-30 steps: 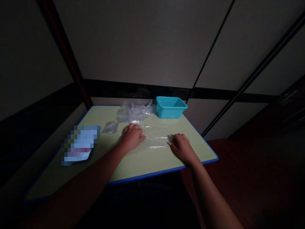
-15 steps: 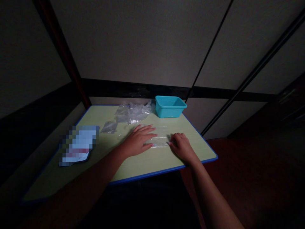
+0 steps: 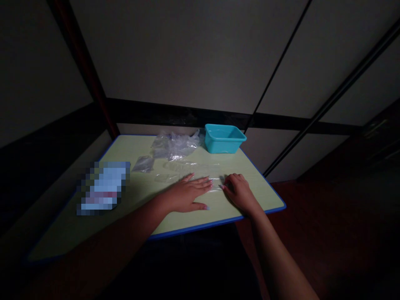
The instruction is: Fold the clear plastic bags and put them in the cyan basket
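Observation:
A clear plastic bag (image 3: 203, 170) lies flat on the pale table, its edges hard to make out. My left hand (image 3: 189, 193) rests palm down over the bag's near part, fingers stretched out and thumb spread. At the bag's right end, my right hand (image 3: 238, 189) has its thumb and fingers pinched together on the plastic. Just left of my left hand is another flat bit of clear plastic (image 3: 165, 178); whether it joins the bag I cannot tell.
A turquoise basket (image 3: 222, 145) stands at the table's back right corner. Crumpled clear plastic bags (image 3: 176, 146) lie beside it, with a small greyish packet (image 3: 143, 164) nearer. A blurred-out phone-like object (image 3: 106, 185) is at the left. Blue edging (image 3: 200, 227) rims the table; panelled walls stand behind.
My left hand has slid toward me and slightly right across the plastic, uncovering more of its far and left parts. My right hand stays at the bag's right end.

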Demonstrator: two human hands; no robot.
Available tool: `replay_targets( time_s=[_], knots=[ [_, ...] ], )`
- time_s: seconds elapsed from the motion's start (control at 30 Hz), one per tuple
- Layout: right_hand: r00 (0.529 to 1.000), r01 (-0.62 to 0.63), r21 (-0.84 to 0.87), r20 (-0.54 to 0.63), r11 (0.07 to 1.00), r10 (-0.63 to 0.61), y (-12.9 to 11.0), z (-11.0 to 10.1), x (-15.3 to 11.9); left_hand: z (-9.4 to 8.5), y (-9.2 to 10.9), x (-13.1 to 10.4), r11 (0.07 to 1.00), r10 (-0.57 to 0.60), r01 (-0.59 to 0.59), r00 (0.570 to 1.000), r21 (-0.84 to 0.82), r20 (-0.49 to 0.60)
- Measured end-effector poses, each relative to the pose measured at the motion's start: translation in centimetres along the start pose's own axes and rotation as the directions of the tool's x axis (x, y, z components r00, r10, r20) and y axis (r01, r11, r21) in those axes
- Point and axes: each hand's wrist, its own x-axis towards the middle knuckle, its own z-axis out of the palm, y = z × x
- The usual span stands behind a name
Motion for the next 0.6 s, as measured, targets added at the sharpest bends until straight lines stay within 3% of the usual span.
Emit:
replay_targets(
  time_s=[0.33,0.6],
  knots=[
    [1.000,-0.004,0.010,-0.004,1.000,0.004,0.07,0.00,-0.02,-0.47,0.39,-0.14,0.998,-0.050,0.054,0.995,-0.045,0.087],
    [1.000,0.014,0.010,-0.012,1.000,-0.013,0.18,0.07,-0.01,-0.89,0.35,-0.10,0.998,-0.066,0.064,0.981,0.015,0.185]
  ],
)
